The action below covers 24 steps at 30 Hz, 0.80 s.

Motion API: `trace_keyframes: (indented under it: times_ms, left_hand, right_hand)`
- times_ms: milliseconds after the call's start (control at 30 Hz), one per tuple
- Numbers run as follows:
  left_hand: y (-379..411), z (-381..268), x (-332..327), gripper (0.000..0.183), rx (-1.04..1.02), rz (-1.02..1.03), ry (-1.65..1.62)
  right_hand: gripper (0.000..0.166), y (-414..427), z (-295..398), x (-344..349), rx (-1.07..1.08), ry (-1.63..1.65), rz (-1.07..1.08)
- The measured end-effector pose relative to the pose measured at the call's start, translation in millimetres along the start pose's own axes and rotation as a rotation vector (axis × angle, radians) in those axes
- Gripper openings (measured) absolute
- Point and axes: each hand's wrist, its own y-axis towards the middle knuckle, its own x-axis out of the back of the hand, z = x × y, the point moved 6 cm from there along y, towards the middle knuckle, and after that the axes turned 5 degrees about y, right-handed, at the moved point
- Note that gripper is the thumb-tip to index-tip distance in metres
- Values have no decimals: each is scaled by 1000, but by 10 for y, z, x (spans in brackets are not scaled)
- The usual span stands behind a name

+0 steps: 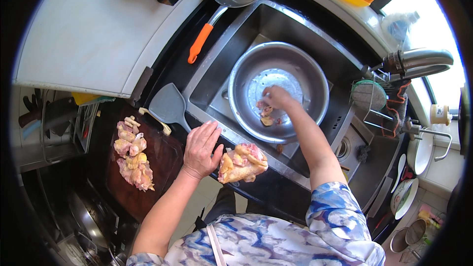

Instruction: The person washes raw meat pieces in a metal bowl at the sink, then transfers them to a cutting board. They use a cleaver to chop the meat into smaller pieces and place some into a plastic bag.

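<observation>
My right hand [278, 97] is inside a large stainless steel basin [238, 118] in the sink, blurred, beside small pieces of raw chicken [266, 112]; whether it grips one is unclear. My left hand [202, 150] lies palm down at the dark counter's edge, fingers slightly apart, holding nothing. Just right of it, a larger piece of raw chicken [242, 163] rests at the sink's front edge. To the left, several cut chicken pieces [135, 155] lie on a dark reddish-brown cutting board [162, 162]. A grey spatula [168, 104] lies between the board and the sink.
A steel pan with an orange handle [200, 43] lies behind the sink's left side. The sink [207, 81] surrounds the basin. At right are a faucet [425, 61] and a wire rack with a scrubbing sponge [368, 95]. Knives [61, 112] stand in a rack at far left.
</observation>
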Motion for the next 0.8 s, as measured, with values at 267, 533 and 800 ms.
trace_keyframes:
  times_ms: [267,533,800]
  left_hand:
    - [26,-4,-14,42,-28,-1,20]
    - [-4,-3,-11,42,-22,-10,26]
    - [-3,-5,-27,40,-15,-1,34]
  right_hand:
    - [29,-48,17,-540,204,-45,407]
    - [39,-446,-50,-531,-107,197,775]
    - [37,-577,-116,-580,-319,182,863]
